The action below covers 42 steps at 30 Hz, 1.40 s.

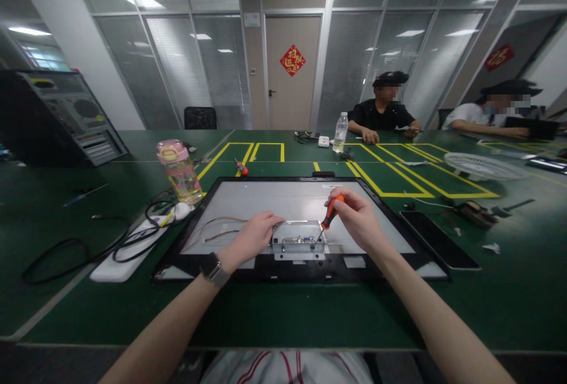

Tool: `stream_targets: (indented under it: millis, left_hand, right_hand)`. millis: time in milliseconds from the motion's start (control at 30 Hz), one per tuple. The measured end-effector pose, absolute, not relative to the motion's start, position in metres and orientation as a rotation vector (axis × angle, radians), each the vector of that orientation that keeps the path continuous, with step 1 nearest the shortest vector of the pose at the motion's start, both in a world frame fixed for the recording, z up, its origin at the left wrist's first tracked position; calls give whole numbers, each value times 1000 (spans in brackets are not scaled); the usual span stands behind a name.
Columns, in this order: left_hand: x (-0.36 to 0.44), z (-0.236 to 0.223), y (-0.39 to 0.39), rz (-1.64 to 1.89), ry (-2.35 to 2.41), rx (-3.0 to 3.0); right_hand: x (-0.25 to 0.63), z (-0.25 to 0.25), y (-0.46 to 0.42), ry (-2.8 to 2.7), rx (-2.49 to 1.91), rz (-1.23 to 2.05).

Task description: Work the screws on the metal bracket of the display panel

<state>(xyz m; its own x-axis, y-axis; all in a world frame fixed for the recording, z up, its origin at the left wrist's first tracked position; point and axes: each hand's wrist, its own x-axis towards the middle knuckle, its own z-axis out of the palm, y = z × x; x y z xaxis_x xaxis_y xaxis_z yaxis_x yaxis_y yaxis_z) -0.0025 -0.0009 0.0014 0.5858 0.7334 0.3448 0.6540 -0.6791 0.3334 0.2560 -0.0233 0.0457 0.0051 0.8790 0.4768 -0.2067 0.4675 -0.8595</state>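
In my right hand [357, 215] is an orange and black screwdriver [330, 212], tilted, its tip down at the right part of a metal bracket [299, 249]. Connector ports show along the bracket's face. My left hand [254, 236], with a watch at the wrist, grips the bracket's left edge, its thumb partly hidden. Bracket and hands are over the pale back of a black-framed display panel [266, 195] lying flat. Thin wires [221, 232] run leftward from near my left hand across the panel.
Left of the panel are a white power strip [116, 269] with black cables and a pink-lidded bottle [179, 171]. A phone [436, 239] lies right of it. Farther off are a red screwdriver [241, 168], a water bottle [341, 133], a computer case [62, 115] and two seated people.
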Motion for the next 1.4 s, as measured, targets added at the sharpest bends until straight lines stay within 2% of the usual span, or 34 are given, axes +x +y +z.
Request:
stream_targets:
  millis: [233, 433, 633, 1400]
  left_hand:
    - [-2, 2, -1, 672, 1179, 2632]
    - [-2, 3, -2, 691, 1176, 2619]
    - [0, 6, -4, 663, 1185, 2620]
    - [-1, 4, -3, 678, 1186, 2620]
  right_hand:
    - [252, 51, -27, -1292, -598, 1135]
    - [255, 49, -25, -1313, -581, 1100]
    - [255, 52, -27, -1323, -568, 1216]
    - [258, 52, -26, -1414, -568, 1181]
